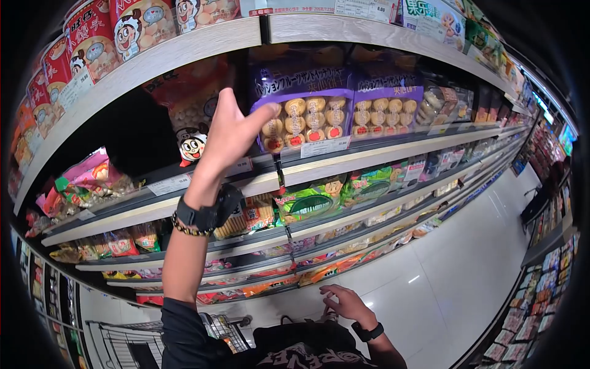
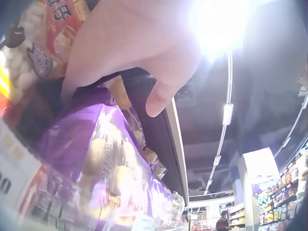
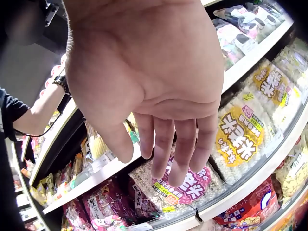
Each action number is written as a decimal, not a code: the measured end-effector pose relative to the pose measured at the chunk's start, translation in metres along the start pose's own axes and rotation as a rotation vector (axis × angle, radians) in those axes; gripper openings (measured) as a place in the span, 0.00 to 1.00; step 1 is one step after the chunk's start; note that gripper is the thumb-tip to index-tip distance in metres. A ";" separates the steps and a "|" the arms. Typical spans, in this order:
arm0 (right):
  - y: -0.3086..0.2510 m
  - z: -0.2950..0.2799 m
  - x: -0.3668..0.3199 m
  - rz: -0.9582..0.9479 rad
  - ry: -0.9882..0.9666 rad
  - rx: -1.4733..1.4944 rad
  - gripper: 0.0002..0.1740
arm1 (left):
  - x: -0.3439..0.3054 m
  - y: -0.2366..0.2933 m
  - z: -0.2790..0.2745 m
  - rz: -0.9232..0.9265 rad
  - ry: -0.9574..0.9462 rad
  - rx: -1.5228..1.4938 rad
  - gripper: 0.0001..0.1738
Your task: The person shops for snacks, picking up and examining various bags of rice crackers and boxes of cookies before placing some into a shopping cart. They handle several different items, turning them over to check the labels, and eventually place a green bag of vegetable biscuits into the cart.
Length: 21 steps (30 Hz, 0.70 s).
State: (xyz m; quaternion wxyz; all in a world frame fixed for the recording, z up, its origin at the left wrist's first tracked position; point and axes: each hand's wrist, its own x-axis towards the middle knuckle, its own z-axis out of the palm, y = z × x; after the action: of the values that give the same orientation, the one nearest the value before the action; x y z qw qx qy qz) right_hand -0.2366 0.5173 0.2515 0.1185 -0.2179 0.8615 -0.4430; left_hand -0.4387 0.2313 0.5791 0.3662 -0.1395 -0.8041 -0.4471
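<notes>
My left hand (image 1: 230,132) reaches into the upper shelf, between a red bag of round white snacks (image 1: 192,107) and a purple-topped pack of round cookies (image 1: 301,104). Its thumb stands apart from the fingers and overlaps the left edge of the cookie pack in the head view. From the left wrist, the hand (image 2: 130,45) shows above the purple pack (image 2: 110,159), thumb spread away; the fingers' far ends are partly hidden. Low at my side hangs my right hand (image 1: 345,305), holding nothing. Its fingers dangle loosely in the right wrist view, before bagged snacks (image 3: 187,187).
A second purple cookie pack (image 1: 386,104) stands to the right. Left of the red bag is a dark gap in the shelf, with pink and green bags (image 1: 92,178) beyond. Lower shelves hold green bags (image 1: 310,200). A wire shopping cart (image 1: 129,344) stands at lower left.
</notes>
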 end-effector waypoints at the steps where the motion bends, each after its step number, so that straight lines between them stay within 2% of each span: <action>1: 0.005 -0.008 0.001 0.006 0.003 0.003 0.21 | 0.007 0.005 0.001 -0.006 0.010 0.018 0.29; 3: 0.017 -0.024 0.003 0.011 -0.005 0.042 0.22 | 0.021 0.026 -0.003 -0.213 -0.138 0.014 0.31; 4: 0.022 -0.029 0.004 0.009 -0.028 0.053 0.22 | 0.027 0.034 -0.002 -0.247 -0.169 -0.002 0.35; 5: 0.028 -0.035 0.006 0.002 -0.043 0.036 0.22 | 0.035 0.027 0.000 -0.308 -0.149 -0.052 0.25; 6: 0.036 -0.040 0.008 -0.005 -0.056 0.016 0.22 | 0.040 0.021 0.003 -0.365 -0.126 -0.104 0.22; 7: 0.044 -0.044 0.011 -0.034 -0.079 0.017 0.21 | 0.040 0.024 0.008 -0.357 -0.056 -0.251 0.28; 8: 0.050 -0.048 0.011 -0.037 -0.096 0.026 0.21 | 0.046 0.022 0.009 -0.419 -0.006 -0.182 0.29; 10: 0.058 -0.054 0.016 -0.089 -0.110 0.026 0.21 | 0.044 0.030 0.018 -0.360 0.067 -0.215 0.28; 11: 0.058 -0.058 0.018 -0.092 -0.116 0.038 0.22 | 0.048 0.031 0.017 -0.506 0.058 -0.085 0.27; 12: 0.061 -0.060 0.020 -0.090 -0.133 0.049 0.22 | 0.047 0.025 0.016 -0.375 -0.004 -0.075 0.25; 15: 0.071 -0.057 0.024 -0.103 -0.132 0.078 0.21 | 0.044 0.018 0.016 -0.417 0.010 -0.319 0.22; 18: 0.074 -0.052 0.026 -0.124 -0.149 0.107 0.20 | 0.038 0.025 0.017 -0.464 -0.021 -0.403 0.22; 21: 0.080 -0.043 0.027 -0.147 -0.161 0.089 0.20 | 0.039 0.021 0.023 -0.419 0.044 -0.374 0.21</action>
State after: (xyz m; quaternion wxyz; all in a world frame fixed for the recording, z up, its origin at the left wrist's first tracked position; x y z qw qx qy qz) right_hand -0.2986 0.5761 0.2106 0.1638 -0.3099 0.8104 -0.4694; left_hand -0.4645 0.2580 0.6127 0.2512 -0.0257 -0.7106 -0.6567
